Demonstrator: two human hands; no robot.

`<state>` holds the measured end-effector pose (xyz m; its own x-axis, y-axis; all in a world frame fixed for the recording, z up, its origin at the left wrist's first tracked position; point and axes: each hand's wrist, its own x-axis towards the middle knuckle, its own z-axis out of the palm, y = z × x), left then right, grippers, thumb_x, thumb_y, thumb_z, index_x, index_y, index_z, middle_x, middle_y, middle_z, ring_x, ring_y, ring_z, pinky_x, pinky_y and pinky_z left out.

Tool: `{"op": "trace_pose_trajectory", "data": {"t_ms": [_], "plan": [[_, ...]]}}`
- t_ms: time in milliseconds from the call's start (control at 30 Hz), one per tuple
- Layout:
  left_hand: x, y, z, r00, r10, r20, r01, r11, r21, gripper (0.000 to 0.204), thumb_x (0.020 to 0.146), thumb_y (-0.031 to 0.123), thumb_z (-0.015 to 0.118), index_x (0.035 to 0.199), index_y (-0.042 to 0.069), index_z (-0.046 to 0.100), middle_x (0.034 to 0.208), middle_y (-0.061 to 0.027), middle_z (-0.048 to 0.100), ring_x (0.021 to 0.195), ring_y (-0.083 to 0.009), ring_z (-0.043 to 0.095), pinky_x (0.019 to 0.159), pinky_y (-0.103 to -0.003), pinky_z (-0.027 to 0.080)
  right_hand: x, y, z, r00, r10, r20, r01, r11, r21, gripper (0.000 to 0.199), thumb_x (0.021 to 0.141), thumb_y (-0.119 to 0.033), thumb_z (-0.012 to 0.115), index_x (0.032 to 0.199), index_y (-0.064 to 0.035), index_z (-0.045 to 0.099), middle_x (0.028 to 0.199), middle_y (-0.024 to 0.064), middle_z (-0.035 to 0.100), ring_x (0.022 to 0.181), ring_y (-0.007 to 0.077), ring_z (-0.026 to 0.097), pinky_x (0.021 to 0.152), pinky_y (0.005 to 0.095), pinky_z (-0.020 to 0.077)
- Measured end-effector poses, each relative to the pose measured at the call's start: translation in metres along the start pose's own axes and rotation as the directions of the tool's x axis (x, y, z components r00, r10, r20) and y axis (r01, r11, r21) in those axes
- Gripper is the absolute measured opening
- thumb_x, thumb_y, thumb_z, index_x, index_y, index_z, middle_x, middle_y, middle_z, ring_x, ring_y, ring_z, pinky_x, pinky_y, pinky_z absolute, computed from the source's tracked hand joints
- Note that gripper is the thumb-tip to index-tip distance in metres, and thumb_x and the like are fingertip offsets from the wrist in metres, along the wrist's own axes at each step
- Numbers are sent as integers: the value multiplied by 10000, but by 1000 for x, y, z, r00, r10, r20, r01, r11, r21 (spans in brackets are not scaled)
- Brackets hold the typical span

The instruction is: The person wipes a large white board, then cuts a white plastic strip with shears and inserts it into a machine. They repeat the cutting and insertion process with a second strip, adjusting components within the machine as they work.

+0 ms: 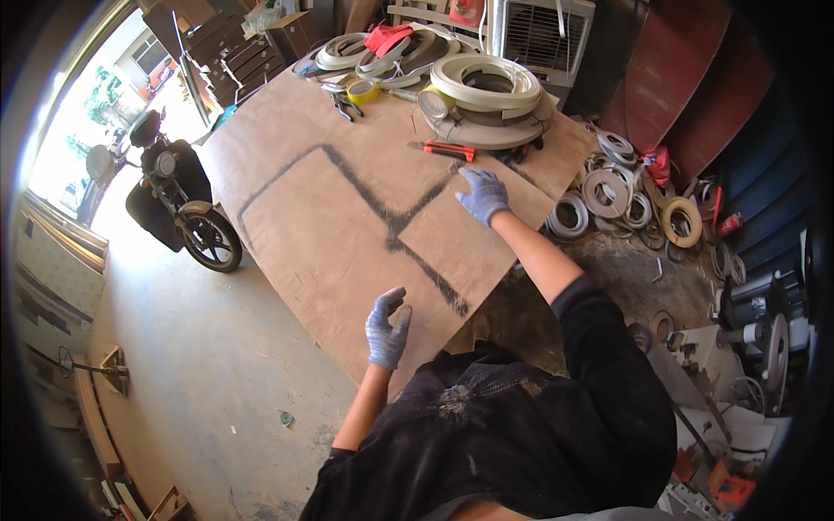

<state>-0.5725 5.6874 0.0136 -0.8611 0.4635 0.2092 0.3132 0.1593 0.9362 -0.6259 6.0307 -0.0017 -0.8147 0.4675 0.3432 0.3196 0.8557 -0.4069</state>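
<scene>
Left hand (388, 330) is at the table's (300, 239) near end, thumb and fingers apart — right hand (483, 196) farther up, near a knife (450, 151), grip unclear.

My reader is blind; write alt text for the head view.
A person's gloved left hand and right hand are over a brown table with dark lines. Coiled strips and a red knife lie toward its far end; a motorbike stands at left.

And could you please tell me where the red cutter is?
In the head view, the red cutter lies at upper centre on the board, between the coil stack and the right hand.
</scene>
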Motion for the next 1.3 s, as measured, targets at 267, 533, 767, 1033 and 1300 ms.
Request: {"op": "trace_pose_trajectory", "data": {"t_ms": [267, 533, 767, 1033, 1300], "plan": [[80, 26, 74, 998, 12, -56, -9, 999, 48, 317, 817, 72, 659, 1127, 25, 611, 1059, -120, 651, 958, -211, 643, 854, -328, 512, 109, 8, 41, 975, -171, 142, 188, 976, -114, 435, 762, -306, 690, 1165, -168, 605, 1118, 74, 607, 1045, 270, 569, 900, 408, 462], [198, 75, 143, 960, 167, 226, -227, 935, 273, 438, 794, 183, 682, 1208, 100, 568, 1094, -132, 620, 975, -288, 631, 835, -373, 505, 95, 33, 61, 959, -144, 243, 158, 987, -40, 247, 812, -264, 580, 1030, -156, 627, 1012, 86, 614, 983, 267, 583, 828, 414, 489], [313, 119, 236, 893, 273, 359, -434, 733, 523, 534, 799, 372, 672, 1264, 156, 526, 1218, -130, 582, 1091, -310, 586, 897, -430, 474, 50, 52, 45, 979, -115, 167, 132, 987, -94, 277, 823, -312, 609, 1043, -145, 608, 1079, 108, 607, 1032, 267, 585, 818, 412, 483], [345, 119, 287, 882, 77, 465, -349, 770, 534, 311, 837, 413, 647, 955, 128, 687, 867, -118, 684, 854, -298, 656, 753, -410, 507, 9, 89, -46, 909, 62, 411, -201, 932, 303, 356, 716, -272, 706, 1021, -134, 587, 880, 112, 654, 792, 312, 651, 734, 411, 514], [307, 118, 189, 867, 143, 477, -339, 872, 354, 225, 854, 291, 638, 927, 80, 669, 839, -117, 673, 766, -269, 645, 699, -360, 500, -43, 147, -79, 864, 190, 466, -481, 43, 876, 375, 786, -70, 567, 1161, -66, 545, 895, 7, 603, 766, 69, 543, 693, 227, 469]]}}
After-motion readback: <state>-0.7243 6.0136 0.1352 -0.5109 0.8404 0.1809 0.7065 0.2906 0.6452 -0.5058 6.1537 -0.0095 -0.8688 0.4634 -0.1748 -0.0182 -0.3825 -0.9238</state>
